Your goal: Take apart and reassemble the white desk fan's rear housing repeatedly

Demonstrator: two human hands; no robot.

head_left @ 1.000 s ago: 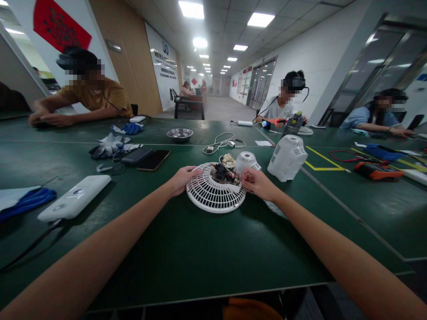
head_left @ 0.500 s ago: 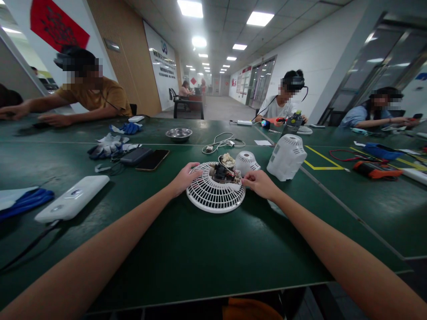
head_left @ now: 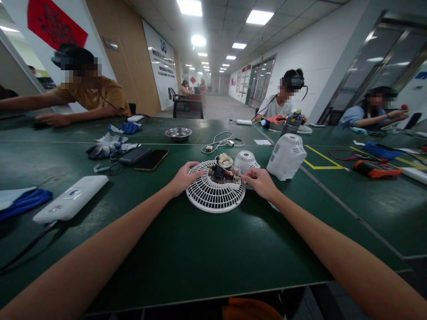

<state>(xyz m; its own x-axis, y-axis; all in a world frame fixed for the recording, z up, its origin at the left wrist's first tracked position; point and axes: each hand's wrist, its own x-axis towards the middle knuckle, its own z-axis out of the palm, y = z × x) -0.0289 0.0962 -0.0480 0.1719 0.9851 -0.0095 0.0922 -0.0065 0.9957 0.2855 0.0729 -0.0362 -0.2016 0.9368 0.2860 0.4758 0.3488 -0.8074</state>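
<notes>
A white round fan grille (head_left: pixel 213 195) lies flat on the green table (head_left: pixel 200 249), with a dark motor and wiring (head_left: pixel 223 171) exposed at its far side. My left hand (head_left: pixel 183 177) grips the grille's left rim, fingers curled over it. My right hand (head_left: pixel 260 182) is closed at the right rim, fingertips pinching by the motor's wiring. A small white domed cover (head_left: pixel 246 161) sits just behind the grille, and a larger white fan housing (head_left: pixel 287 156) stands to its right.
Left of me lie a white power bank (head_left: pixel 71 198), a black phone (head_left: pixel 152 159), a dark case (head_left: pixel 135 155) and gloves (head_left: pixel 106 146). A metal bowl (head_left: pixel 178 133) and a white cable (head_left: pixel 222 142) sit further back. Three people work at the far side.
My hands and the grille have stayed nearly still; the left fingers have slid slightly further over the rim. The person at far left has stretched an arm outward.
</notes>
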